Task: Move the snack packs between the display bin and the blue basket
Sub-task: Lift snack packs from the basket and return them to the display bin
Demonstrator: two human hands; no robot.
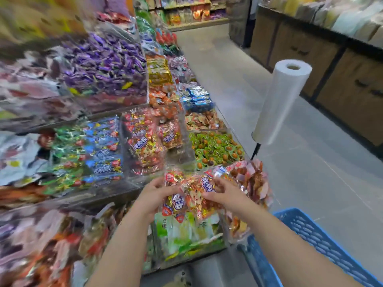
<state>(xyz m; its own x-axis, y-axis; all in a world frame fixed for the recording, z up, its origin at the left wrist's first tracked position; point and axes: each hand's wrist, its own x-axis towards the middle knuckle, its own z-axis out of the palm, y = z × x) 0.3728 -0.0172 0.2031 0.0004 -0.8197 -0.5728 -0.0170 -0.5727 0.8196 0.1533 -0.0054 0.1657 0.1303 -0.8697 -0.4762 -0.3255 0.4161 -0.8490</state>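
Observation:
Between my two hands I hold a bunch of red-and-gold snack packs [187, 196] in front of the shelf, above a bin of green-and-white packs. My left hand [154, 195] grips the bunch from the left, its fingers curled round the wrappers. From the right, my right hand [224, 193] grips the same bunch. A clear display bin [126, 141] up on the shelf holds matching red-and-gold packs [145, 141]. The blue basket [310, 239] stands at the lower right, under my right forearm; its inside is hidden.
Clear bins of sweets fill the tiered shelf on the left, among them blue-and-green packs [89, 150] and purple ones [103, 65]. A roll of plastic bags [279, 100] stands on a pole at the shelf's end. Grey aisle floor runs ahead, with wooden counters to the right.

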